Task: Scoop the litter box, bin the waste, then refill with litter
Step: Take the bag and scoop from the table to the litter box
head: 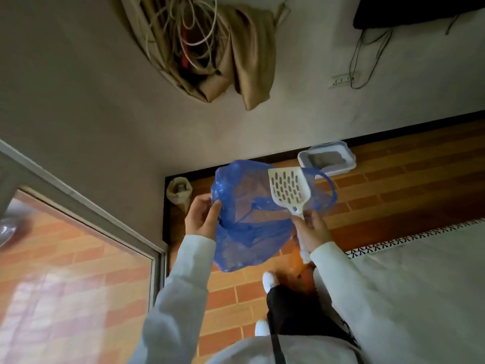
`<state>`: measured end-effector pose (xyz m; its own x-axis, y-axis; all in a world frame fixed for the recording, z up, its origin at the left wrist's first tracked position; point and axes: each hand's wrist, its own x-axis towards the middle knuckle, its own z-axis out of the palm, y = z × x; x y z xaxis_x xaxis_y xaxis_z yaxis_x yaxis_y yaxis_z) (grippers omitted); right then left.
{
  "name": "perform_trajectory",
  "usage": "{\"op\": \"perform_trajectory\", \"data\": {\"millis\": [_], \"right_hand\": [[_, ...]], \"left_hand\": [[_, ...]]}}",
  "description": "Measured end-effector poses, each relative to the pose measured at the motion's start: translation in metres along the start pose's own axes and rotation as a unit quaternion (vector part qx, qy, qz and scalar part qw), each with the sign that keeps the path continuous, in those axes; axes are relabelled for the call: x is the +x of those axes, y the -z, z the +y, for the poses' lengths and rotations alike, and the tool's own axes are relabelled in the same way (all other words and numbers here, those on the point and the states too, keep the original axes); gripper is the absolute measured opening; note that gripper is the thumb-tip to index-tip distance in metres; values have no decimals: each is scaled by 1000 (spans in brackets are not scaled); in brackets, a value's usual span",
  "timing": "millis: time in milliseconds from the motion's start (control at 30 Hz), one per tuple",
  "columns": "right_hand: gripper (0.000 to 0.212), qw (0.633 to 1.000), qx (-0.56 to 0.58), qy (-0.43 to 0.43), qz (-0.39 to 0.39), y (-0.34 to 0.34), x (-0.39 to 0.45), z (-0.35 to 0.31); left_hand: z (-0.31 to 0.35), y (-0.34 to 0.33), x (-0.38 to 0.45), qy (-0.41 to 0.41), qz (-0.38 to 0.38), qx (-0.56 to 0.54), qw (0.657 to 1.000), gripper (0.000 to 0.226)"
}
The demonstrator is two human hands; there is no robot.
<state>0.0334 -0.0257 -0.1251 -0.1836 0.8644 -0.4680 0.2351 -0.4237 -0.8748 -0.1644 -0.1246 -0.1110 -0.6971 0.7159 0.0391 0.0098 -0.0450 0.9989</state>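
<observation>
I stand on the brick-patterned floor holding a blue plastic bag (244, 227) in front of me. My left hand (203, 218) pinches the bag's left edge. My right hand (313, 232) grips the handle of a white slotted litter scoop (288, 189), whose blade points up over the bag's mouth, and also holds the bag's right side. The white litter box (328, 158) with grey litter in it sits on the floor by the wall, beyond the bag. A beige litter sack (179, 193) stands open in the corner to the left.
A glass door with a metal frame (86, 214) is on the left. A pale rug with a patterned border (420, 271) lies on the right. Bundled curtain and cables (210, 48) hang on the wall. A wall socket (341, 80) has cords plugged in.
</observation>
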Motion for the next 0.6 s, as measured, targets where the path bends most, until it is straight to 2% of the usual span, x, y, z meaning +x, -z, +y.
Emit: {"op": "perform_trajectory", "data": {"millis": [167,300,400,600], "right_hand": [[22,999,27,-29,16,-18,67,-32],[19,998,34,-44,28,-24,138,-55],[5,998,35,-35,42,-23,197,-81],[15,994,87,-15,62,-18,292,-140]], "left_hand": [[-8,-21,84,17,-12,-4,1000,33],[-20,-51,156,33,-18,-18,999,27],[-26,-82,213,51,-28,-20,998,27],[-26,-149,316,42,-73,0,996,18]]}}
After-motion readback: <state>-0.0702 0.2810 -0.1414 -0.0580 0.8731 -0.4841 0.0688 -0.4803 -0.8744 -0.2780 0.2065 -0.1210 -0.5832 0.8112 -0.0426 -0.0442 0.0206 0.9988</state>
